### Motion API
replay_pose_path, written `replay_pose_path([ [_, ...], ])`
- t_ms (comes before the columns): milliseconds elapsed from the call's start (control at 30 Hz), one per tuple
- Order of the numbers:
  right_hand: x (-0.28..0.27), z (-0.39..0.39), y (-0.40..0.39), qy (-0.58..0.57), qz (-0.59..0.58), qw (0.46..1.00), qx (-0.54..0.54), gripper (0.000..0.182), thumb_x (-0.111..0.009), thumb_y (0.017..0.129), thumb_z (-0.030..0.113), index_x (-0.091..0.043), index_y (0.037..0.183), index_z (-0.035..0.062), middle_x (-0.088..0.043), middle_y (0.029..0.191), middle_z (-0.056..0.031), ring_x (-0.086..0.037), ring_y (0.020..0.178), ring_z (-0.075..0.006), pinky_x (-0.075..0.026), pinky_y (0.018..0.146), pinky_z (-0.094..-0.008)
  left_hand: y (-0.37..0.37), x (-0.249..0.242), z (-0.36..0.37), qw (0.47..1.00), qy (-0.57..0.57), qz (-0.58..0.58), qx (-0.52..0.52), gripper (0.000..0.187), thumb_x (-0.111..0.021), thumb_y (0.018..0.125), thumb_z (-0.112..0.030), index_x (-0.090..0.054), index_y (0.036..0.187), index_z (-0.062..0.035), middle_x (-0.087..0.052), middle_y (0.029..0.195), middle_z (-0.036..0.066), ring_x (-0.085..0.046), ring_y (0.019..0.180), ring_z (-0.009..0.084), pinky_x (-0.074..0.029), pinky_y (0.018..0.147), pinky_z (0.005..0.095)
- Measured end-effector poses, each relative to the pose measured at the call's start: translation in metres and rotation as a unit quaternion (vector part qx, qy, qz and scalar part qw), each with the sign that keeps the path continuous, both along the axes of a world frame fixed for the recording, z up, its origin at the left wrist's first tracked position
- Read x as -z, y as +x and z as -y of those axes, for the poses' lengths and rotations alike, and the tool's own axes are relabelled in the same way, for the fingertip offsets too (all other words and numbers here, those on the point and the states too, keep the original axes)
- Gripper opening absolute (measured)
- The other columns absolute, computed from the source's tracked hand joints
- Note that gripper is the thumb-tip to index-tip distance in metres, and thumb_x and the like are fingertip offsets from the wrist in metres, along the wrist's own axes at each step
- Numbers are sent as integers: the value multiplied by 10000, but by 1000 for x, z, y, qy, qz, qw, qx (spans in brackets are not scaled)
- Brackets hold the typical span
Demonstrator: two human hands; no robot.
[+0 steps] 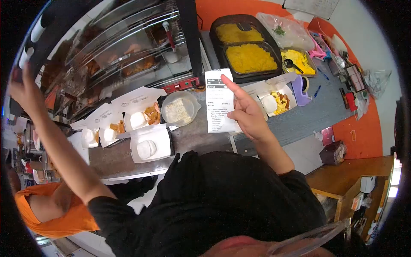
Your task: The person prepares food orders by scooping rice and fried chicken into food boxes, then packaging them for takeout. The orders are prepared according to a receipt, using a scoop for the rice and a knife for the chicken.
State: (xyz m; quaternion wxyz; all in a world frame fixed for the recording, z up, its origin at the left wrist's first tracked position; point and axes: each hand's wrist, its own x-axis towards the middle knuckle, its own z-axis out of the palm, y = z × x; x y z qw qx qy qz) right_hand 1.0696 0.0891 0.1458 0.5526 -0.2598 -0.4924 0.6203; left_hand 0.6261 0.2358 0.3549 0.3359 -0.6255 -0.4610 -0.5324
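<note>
My right hand (247, 112) pinches a long printed receipt (219, 103) by its right edge, index finger stretched out along the upper part. Below and behind the paper is the counter (192, 143). My left hand (22, 88) reaches up at the far left, by the end of the glass food warmer (124, 51); its fingers are dim, and I cannot make out what they touch. Open paper boxes of rice and fried pieces (141, 119) stand between my arms. In front of them is a box with only a rice mound (146, 148) visible. A round plastic tub (180, 109) holds something whitish.
A black tray of yellow food (250, 56) sits at the back, beside a tray with a black spoon (293, 66). Another filled box (276, 103) and a purple tape dispenser (302, 90) stand right. A person in an orange shirt (60, 210) is at lower left.
</note>
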Motion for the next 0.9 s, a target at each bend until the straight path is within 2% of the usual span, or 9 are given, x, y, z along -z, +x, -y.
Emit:
replay_pose_path([
  [67, 0, -1, -5, -1, 5, 1000, -15, 775, -383, 670, -163, -207, 1391, 62, -334, 1349, -113, -387, 1200, -169, -335, 957, -270, 107, 59, 73, 963, -100, 101, 228, 412, -585, 841, -229, -463, 1193, -53, -501, 1202, 121, -493, 1081, 231, -394, 904, 328],
  [100, 1, -2, -9, 0, 13, 1000, -28, 773, -382, 673, -162, -206, 1391, 65, -331, 1352, -112, -380, 1206, -169, -332, 961, -272, 124, 86, 90, 939, -173, 43, 295, 447, -594, 818, -181, -441, 1223, -69, -475, 1233, 122, -483, 1096, 232, -391, 912, 337],
  [167, -3, -2, -17, -2, 23, 999, -39, 777, -381, 670, -163, -207, 1391, 66, -334, 1350, -112, -367, 1216, -173, -328, 967, -272, 170, 136, 134, 883, -369, 17, 288, 534, -634, 764, -126, -411, 1242, -42, -437, 1256, 135, -457, 1127, 259, -364, 959, 378],
  [333, -1, -6, -23, 16, 47, 996, -70, 789, -377, 657, -168, -212, 1390, 72, -299, 1370, -106, -338, 1239, -186, -333, 969, -270, 225, 218, 163, 556, -548, 301, 547, 679, -656, 704, 52, -343, 1303, -11, -447, 1193, 99, -503, 1019, 148, -410, 884, 286],
  [533, 2, -6, -17, 3, 82, 991, -102, 780, -421, 699, -144, -141, 1399, 54, -227, 1407, -61, -399, 1189, -166, -332, 980, -300, 248, 226, 164, 525, -516, 371, 566, 616, -592, 711, 151, -402, 1278, 0, -402, 1206, 79, -484, 1064, 147, -401, 880, 249],
  [633, 28, -15, 38, 15, 243, 969, 45, 723, -506, 735, -78, -236, 1379, 108, -363, 1332, -69, -522, 937, -123, -448, 762, -242, 260, 227, 165, 552, -528, 347, 544, 609, -586, 715, 155, -414, 1277, -7, -396, 1214, 78, -469, 1087, 148, -399, 878, 243],
  [700, 57, -23, 95, 29, 359, 910, 203, 600, -555, 730, -29, -380, 1288, 105, -431, 1252, -55, -508, 875, -115, -439, 706, -230, 274, 231, 167, 545, -536, 361, 535, 631, -586, 713, 158, -401, 1291, -19, -394, 1214, 72, -460, 1091, 140, -403, 868, 238],
  [767, 83, -26, 165, 129, 585, 724, 342, 368, -560, 756, 58, -513, 1121, 43, -511, 1038, -177, -525, 881, -314, -432, 761, -394, 293, 235, 168, 537, -528, 367, 546, 633, -585, 713, 159, -402, 1291, -22, -393, 1215, 70, -463, 1087, 139, -404, 866, 235],
  [900, 134, -6, 275, -98, 798, 533, 265, 371, -538, 794, 234, -524, 1045, -39, -510, 1023, -250, -498, 959, -407, -407, 818, -450, 344, 227, 172, 546, -515, 371, 547, 637, -583, 707, 165, -403, 1288, -22, -384, 1220, 68, -474, 1077, 145, -419, 869, 246],
])
